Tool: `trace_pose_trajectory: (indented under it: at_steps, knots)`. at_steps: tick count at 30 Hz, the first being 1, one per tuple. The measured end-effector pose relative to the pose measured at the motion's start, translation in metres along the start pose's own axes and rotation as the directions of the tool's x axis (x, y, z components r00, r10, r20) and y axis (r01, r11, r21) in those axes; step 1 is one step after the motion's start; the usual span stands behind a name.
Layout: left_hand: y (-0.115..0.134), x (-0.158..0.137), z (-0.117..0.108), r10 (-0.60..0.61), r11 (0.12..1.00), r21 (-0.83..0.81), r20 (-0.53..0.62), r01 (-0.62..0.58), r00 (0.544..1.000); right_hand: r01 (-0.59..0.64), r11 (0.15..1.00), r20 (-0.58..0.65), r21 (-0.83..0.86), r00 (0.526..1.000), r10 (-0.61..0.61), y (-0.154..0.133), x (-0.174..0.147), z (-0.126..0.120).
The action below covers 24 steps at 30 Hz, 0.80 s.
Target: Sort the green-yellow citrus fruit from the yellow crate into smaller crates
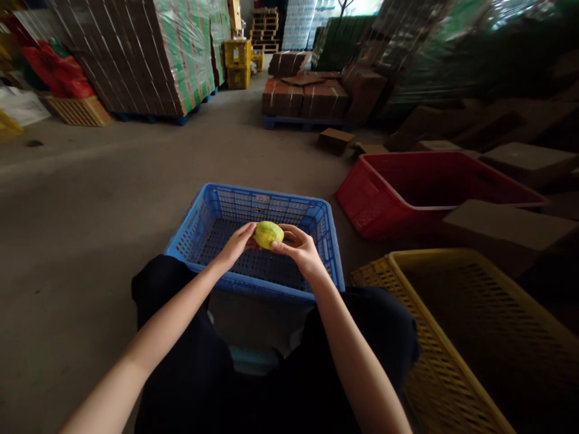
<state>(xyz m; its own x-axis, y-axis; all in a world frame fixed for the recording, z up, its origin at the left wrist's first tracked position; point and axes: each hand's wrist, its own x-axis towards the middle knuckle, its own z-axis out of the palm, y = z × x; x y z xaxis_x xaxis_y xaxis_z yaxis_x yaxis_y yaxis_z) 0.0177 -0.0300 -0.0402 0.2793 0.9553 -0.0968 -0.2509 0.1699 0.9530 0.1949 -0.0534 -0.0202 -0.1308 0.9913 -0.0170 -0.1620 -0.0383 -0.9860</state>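
A yellow-green lemon [268, 234] is held between my two hands, above the blue plastic crate [253, 288]. My left hand [238, 246] grips the fruit's left end, with some of its fingers hidden behind it. On the other side, my right hand [299, 248] has the thumb on the lower right of the lemon and the fingers at its right end. Inside the crate only the slatted floor and walls show. The crate stands on the ground in front of my knees.
Right of me stands a large yellow crate [436, 343], with a red crate [375, 208] beyond it. Cardboard boxes [506, 223] lie at the far right. Wrapped pallet stacks [136, 60] and a low box pallet [303, 99] stand further back on the concrete floor [113, 175].
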Motion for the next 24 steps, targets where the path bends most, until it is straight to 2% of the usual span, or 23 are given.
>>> trace_pose_trajectory:
  at_steps: [5, 8, 12, 17, 21, 24]
  knots:
    - [0.010, -0.005, 0.001, -0.109, 0.977, -0.184, 0.016, 0.110, 0.994, 0.204, 0.975, -0.064, -0.094, 0.976, -0.210, 0.006, 0.005, -0.002]
    - [0.012, -0.007, 0.000, -0.159, 0.957, -0.243, 0.019, 0.158, 0.987, 0.247, 0.963, -0.062, -0.105, 0.965, -0.254, 0.010, 0.006, -0.003]
    - [0.013, -0.007, 0.001, -0.179, 0.950, -0.261, -0.009, 0.171, 0.984, 0.228, 0.968, -0.018, -0.105, 0.973, -0.231, 0.013, 0.005, 0.001]
    - [0.015, -0.010, 0.005, -0.128, 0.966, -0.234, -0.082, 0.106, 0.988, 0.200, 0.975, -0.007, -0.093, 0.979, -0.202, 0.014, 0.005, 0.006]
    - [0.017, -0.013, 0.009, -0.060, 0.979, -0.201, -0.141, 0.031, 0.988, 0.043, 0.999, -0.041, -0.006, 0.998, -0.043, 0.011, 0.006, 0.005]
    - [0.018, -0.015, 0.011, -0.001, 0.988, -0.154, -0.095, -0.014, 0.995, -0.071, 0.994, -0.034, 0.080, 0.997, 0.074, 0.010, 0.006, 0.004]
